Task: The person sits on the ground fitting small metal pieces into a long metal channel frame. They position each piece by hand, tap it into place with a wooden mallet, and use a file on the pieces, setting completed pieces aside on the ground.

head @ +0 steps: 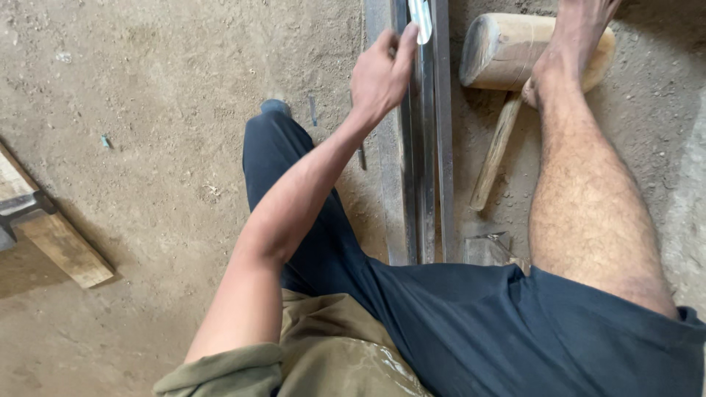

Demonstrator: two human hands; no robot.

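Note:
My left hand reaches forward, its fingertips pinched on a thin shiny metal strip. The strip lies along a long grey steel rail that runs away from me across the dirt floor. My right hand is out of sight. Right of the rail my bare leg stretches out, and its foot rests on the head of a wooden mallet. The mallet's handle points back toward me.
A wooden plank lies at the left edge with a dark metal tool on it. A small metal block sits by my thigh, next to the rail's near end. My bent knee in dark shorts is left of the rail.

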